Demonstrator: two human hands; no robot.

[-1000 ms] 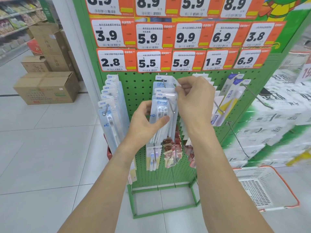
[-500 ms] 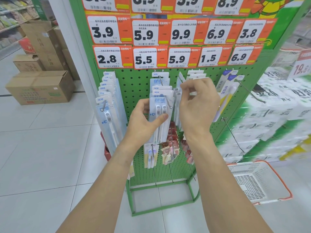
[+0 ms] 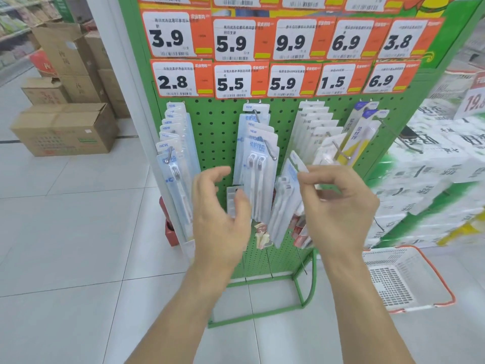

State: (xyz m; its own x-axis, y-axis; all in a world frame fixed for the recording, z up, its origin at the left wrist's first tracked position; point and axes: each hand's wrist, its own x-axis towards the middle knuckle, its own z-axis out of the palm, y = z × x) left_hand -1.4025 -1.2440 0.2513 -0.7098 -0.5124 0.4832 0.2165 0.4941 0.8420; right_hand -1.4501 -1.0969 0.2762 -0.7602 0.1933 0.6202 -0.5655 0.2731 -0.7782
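Both forearms were raised in from the bottom edge, hands side by side in front of the green pegboard rack [image 3: 217, 132].

- Left hand [image 3: 220, 206]: palm turned inward, fingers [image 3: 210, 174] loosely curled and spread, holding nothing, just in front of the middle stack [image 3: 256, 153].
- Right hand [image 3: 338, 203]: back towards the camera, fingers [image 3: 305, 179] curled, thumb and forefinger pinching the top of one toothbrush pack [image 3: 284, 206].
- The pack was off its hook [image 3: 270, 151], tilted, hanging between the middle stack and the right hand.

Counts:
- Four hanging stacks in the top row of hooks. The lower row was mostly hidden behind the hands.
- Ten price tags [image 3: 231, 81] fully readable in two rows of five.
- One shopping basket [image 3: 409, 266] on the floor to the right.
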